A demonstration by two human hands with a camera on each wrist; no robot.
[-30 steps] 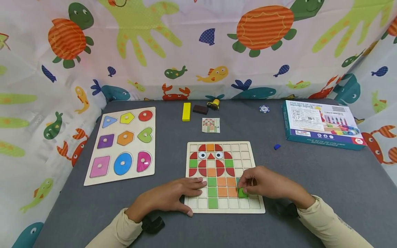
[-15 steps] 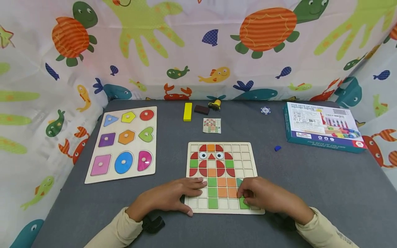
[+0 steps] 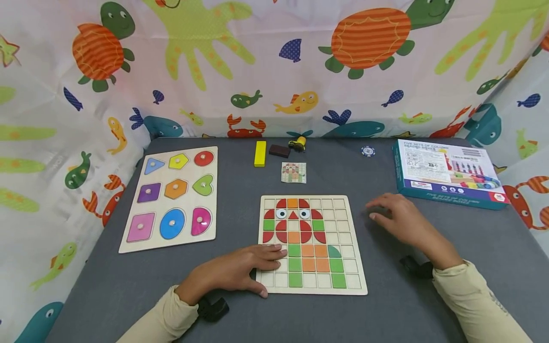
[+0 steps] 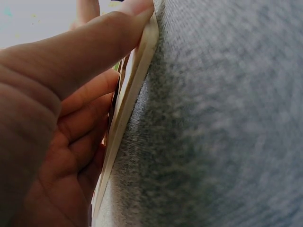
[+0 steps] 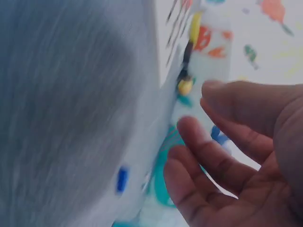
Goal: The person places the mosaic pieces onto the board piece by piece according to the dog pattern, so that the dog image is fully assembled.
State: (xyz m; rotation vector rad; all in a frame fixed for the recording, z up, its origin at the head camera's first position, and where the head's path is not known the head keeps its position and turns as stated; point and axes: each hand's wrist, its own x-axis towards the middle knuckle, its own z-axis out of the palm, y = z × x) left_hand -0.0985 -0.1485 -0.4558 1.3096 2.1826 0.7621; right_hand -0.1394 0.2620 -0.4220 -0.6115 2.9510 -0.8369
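A wooden grid board (image 3: 344,238) lies in front of me in the head view, bearing an owl-like picture of red, orange and green tiles. My left hand (image 3: 244,267) rests on its lower left corner, fingers flat over the cells and thumb at the near edge. On the board's right part, a teal quarter-round tile (image 3: 333,251) sits above a green square tile (image 3: 336,265) and another. My right hand (image 3: 399,219) hovers right of the board, fingers loosely bent and holding nothing. A small blue piece (image 5: 122,179) lies beyond its fingertips in the right wrist view, hidden by that hand in the head view.
A shape puzzle board (image 3: 195,200) with knobbed pieces lies left. Behind the grid board are a small picture card (image 3: 293,172), a yellow block (image 3: 259,154), a dark brown block (image 3: 279,151) and a poker chip (image 3: 368,151). A teal-edged box (image 3: 450,174) lies back right.
My right hand has let go of a green square tile in the board's right part and moved off to the right and away from me. The left hand stays in place.
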